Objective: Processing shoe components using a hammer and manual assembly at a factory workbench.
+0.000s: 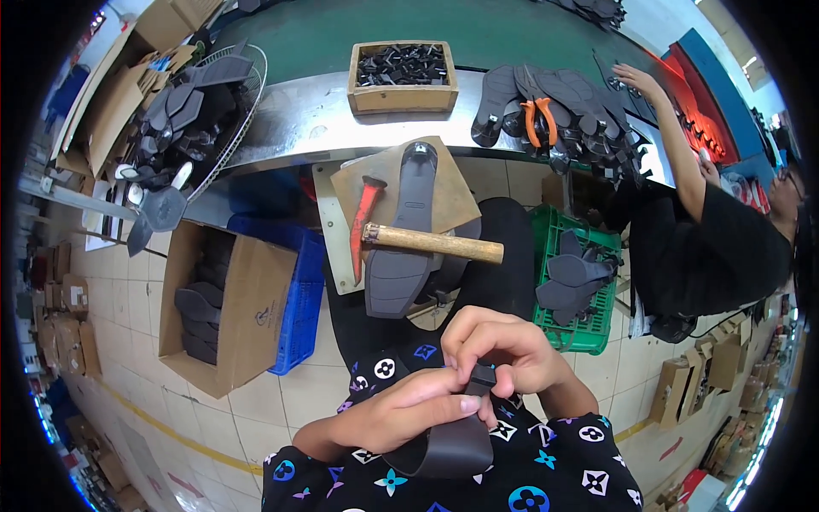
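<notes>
Close to my body I hold a dark high-heeled shoe sole, its broad curved part hanging over my lap. Its small black heel end points up between my hands. My left hand is closed round the heel from the left, thumb on top. From the right, my right hand pinches at the heel end; whether a small part sits between its fingers is hidden. Ahead of my hands, a hammer with a red head and wooden handle lies across another dark sole on a work stand.
A wooden box of small black pieces stands on the metal bench edge. Orange-handled pliers lie on soles to its right. Soles fill a wire basket, a cardboard box and a green crate. At right a co-worker's arm reaches over the bench.
</notes>
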`<state>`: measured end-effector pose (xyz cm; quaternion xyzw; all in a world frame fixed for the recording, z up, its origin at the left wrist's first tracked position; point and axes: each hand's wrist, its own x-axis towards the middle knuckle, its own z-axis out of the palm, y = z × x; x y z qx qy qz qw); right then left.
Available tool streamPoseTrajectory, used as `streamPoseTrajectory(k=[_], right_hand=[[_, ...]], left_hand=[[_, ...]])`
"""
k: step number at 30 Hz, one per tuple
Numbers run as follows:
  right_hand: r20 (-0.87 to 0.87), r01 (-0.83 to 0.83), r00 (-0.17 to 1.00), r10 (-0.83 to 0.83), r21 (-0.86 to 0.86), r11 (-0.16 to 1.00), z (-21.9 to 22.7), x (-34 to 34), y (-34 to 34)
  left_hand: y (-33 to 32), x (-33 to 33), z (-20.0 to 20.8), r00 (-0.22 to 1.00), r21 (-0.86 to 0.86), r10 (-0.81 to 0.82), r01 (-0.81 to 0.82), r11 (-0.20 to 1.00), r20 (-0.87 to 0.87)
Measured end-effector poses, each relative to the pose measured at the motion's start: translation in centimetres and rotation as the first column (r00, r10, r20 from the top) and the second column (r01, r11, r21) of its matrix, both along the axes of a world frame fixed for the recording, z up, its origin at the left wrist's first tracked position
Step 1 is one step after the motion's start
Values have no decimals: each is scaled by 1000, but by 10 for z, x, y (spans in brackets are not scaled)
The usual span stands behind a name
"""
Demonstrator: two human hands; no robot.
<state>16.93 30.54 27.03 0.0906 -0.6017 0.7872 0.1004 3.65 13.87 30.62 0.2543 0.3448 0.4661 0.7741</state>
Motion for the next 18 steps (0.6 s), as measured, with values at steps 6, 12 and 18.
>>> streamPoseTrajectory(k=[6, 12, 18], right_hand=[[19, 163, 986, -168, 158, 974, 21, 10, -4], [152, 297, 941, -304, 62, 953, 28, 14, -8], [129, 281, 951, -280, 12, 960, 24, 20, -4]], left_hand=[[6, 2, 6, 996, 42, 16, -12, 999, -88], [13, 3, 6, 987, 133, -18, 40, 990, -159], [16, 8, 8, 991, 145, -36, 55, 988, -130]])
